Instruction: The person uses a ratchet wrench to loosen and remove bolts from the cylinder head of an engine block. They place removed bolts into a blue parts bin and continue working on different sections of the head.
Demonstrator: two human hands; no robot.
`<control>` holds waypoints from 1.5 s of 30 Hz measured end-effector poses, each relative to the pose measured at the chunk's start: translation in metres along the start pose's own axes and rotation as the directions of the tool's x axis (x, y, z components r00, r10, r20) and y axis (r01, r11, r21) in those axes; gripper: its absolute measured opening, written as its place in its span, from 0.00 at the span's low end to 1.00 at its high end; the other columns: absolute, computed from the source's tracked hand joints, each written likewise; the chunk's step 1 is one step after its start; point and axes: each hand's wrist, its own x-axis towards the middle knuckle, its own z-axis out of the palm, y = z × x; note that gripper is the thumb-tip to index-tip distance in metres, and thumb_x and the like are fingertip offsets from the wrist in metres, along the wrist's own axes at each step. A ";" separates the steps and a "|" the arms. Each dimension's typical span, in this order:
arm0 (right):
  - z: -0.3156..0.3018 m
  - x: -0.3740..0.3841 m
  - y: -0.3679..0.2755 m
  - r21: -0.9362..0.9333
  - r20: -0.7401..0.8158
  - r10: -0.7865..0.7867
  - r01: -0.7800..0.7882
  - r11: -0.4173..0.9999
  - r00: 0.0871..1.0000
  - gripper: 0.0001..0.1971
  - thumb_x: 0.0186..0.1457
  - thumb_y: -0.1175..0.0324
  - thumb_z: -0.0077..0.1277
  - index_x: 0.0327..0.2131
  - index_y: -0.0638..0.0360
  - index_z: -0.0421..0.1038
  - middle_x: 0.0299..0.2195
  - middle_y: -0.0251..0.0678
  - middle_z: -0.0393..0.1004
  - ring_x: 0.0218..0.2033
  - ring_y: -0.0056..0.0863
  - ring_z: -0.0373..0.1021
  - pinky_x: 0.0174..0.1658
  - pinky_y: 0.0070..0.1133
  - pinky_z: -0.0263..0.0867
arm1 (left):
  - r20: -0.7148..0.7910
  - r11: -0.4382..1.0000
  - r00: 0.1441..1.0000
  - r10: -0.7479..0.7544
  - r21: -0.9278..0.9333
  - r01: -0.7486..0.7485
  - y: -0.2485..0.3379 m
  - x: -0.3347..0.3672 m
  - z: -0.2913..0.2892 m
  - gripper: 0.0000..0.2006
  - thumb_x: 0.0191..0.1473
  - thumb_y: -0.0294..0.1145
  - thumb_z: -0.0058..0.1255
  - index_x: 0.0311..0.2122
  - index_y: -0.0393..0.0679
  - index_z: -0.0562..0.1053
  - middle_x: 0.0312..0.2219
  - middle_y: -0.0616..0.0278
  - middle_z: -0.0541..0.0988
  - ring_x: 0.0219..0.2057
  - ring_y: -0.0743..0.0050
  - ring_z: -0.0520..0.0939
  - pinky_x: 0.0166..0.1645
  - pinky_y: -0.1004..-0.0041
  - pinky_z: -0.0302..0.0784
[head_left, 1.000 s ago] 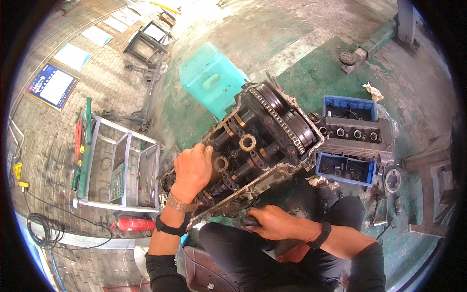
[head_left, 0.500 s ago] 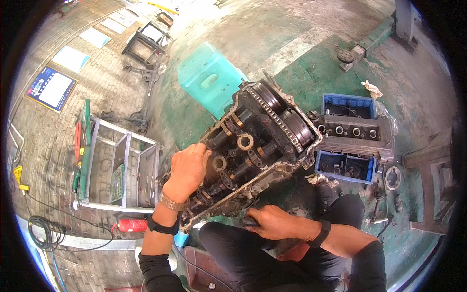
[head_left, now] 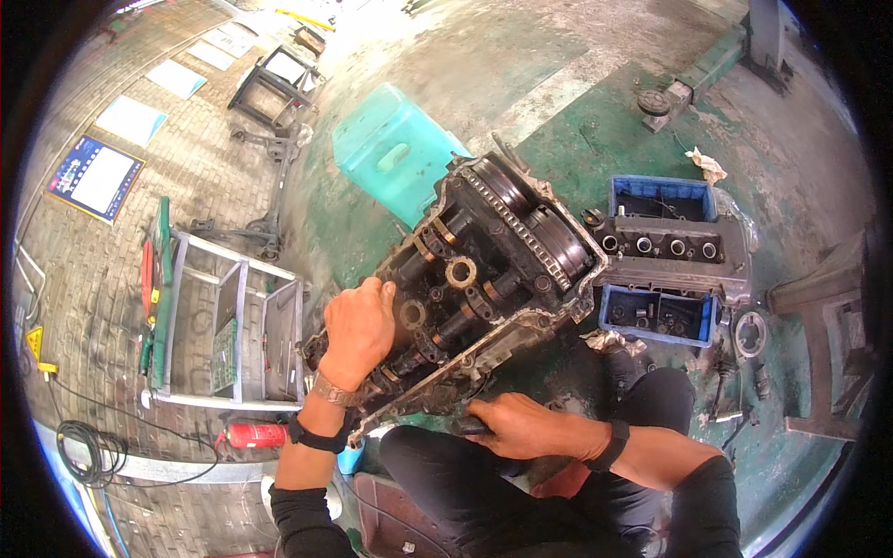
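Note:
A greasy engine (head_left: 484,219) with its top uncovered stands tilted before my knees. Its camshafts, two dark sprockets (head_left: 555,239) and timing chain (head_left: 521,223) show, along with two round spark plug tube openings (head_left: 459,272). My left hand (head_left: 356,325) is closed over the engine's near left side, knuckles up. Its fingertips are hidden, so what they grip cannot be made out. My right hand (head_left: 516,425) lies just below the engine's near edge, by my knee. It is wrapped round a dark handle-like piece (head_left: 468,425), whose other end is hidden.
Behind the engine stands a turquoise plastic stool (head_left: 395,149). At right, a valve cover (head_left: 674,249) lies between two blue parts bins (head_left: 660,321). A metal frame rack (head_left: 233,321) and a red fire extinguisher (head_left: 258,435) are on the left. A steel stand (head_left: 828,344) rises far right.
The whole view has shifted slightly, with the engine a little further left in it. Both hands keep nearly the same places and grips.

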 end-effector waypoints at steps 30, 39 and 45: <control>0.004 0.000 0.003 0.006 -0.024 -0.037 0.038 0.999 0.999 0.15 0.51 0.66 0.58 0.38 0.66 0.70 0.19 0.54 0.72 0.27 0.56 0.71 0.30 0.41 0.66 | 0.056 0.949 0.947 0.316 -0.032 -0.315 -0.023 0.006 -0.007 0.10 0.57 0.34 0.50 0.30 0.40 0.69 0.27 0.50 0.76 0.31 0.45 0.78 0.34 0.54 0.72; 0.005 0.003 0.003 0.009 -0.015 -0.026 0.026 1.000 1.000 0.15 0.51 0.66 0.59 0.37 0.66 0.70 0.18 0.53 0.71 0.25 0.56 0.71 0.29 0.41 0.66 | 0.026 0.977 0.976 0.214 -0.004 -0.214 -0.014 0.003 -0.005 0.11 0.58 0.35 0.49 0.27 0.39 0.69 0.21 0.46 0.76 0.26 0.40 0.78 0.31 0.51 0.71; 0.005 0.002 0.002 -0.020 -0.031 -0.026 0.025 0.999 0.999 0.15 0.51 0.67 0.59 0.38 0.66 0.71 0.19 0.54 0.72 0.25 0.56 0.71 0.29 0.41 0.66 | 0.010 0.999 1.000 0.029 -0.016 -0.029 -0.006 0.001 0.000 0.17 0.60 0.40 0.47 0.25 0.37 0.72 0.21 0.41 0.76 0.26 0.36 0.78 0.32 0.49 0.71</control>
